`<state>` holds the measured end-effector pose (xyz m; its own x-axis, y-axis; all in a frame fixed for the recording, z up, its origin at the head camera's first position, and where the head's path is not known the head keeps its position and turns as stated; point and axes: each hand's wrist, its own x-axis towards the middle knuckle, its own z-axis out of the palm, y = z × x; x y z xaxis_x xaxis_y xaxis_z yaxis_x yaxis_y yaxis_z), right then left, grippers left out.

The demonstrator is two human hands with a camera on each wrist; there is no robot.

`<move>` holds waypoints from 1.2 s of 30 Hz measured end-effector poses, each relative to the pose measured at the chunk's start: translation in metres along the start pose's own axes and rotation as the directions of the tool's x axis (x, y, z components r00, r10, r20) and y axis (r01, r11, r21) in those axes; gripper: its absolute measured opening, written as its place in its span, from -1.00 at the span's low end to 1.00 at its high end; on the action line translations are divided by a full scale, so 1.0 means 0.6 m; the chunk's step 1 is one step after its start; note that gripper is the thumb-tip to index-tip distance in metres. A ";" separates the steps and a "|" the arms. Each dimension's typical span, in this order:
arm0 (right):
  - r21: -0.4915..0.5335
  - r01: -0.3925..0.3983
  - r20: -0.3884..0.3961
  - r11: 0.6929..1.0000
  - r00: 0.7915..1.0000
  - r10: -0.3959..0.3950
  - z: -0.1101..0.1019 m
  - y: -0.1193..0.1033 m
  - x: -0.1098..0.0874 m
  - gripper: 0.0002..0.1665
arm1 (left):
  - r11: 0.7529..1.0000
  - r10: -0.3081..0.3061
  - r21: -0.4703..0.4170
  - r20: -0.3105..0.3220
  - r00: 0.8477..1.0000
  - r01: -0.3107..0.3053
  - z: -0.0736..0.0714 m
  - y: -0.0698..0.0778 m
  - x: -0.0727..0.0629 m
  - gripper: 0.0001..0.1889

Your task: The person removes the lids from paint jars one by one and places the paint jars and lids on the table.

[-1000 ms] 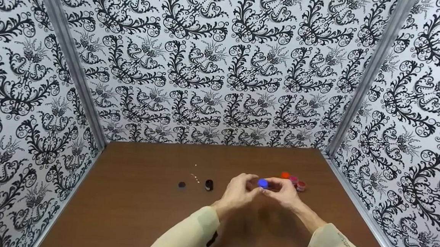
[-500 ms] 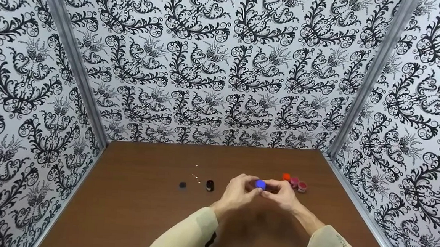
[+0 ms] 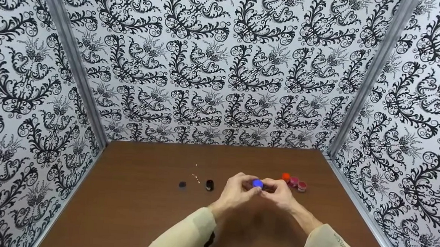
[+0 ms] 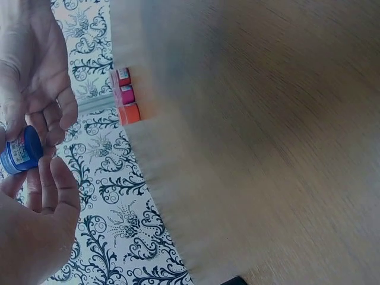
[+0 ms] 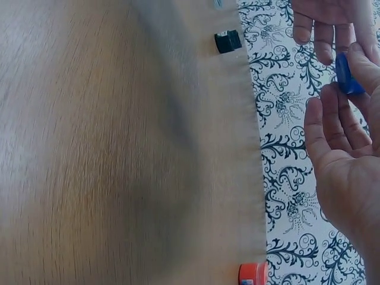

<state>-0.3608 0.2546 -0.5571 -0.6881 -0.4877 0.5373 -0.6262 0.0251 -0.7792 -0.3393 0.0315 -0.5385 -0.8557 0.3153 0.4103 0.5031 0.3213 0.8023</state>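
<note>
A small jar with a blue lid point(image 3: 257, 184) is held above the table between both hands. The left hand point(image 3: 237, 191) grips it from the left, thumb and fingers around its side. From the right, the right hand point(image 3: 280, 194) pinches it with thumb and fingers. A printed label shows on the blue jar point(image 4: 21, 151) in the left wrist view, and its lid looks to be on. Fingers partly cover the jar in the right wrist view. Beyond the right hand stand small jars: orange point(image 3: 286, 176), pink point(image 3: 294, 181) and red point(image 3: 302, 186).
Left of the hands, a black jar point(image 3: 209, 185) and a small dark round item point(image 3: 182, 184) sit on the brown table point(image 3: 130, 209). Bright specks lie near them. Patterned walls point(image 3: 208, 69) with grey corner posts enclose the back and sides.
Both hands have shifted slightly left with the blue jar between them. The other jars stay in place on the table.
</note>
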 end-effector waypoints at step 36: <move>-0.139 -0.151 -0.138 0.979 0.982 0.132 0.052 -0.026 0.038 -0.59 | 0.988 -0.156 -0.033 -0.284 0.946 0.153 -0.024 0.009 -0.002 -0.64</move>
<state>-0.3551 0.2161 -0.5426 -0.8087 -0.3550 0.4690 -0.5597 0.2193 -0.7991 -0.3373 0.0200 -0.5287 -0.9224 -0.0058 0.3863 0.3620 0.3357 0.8696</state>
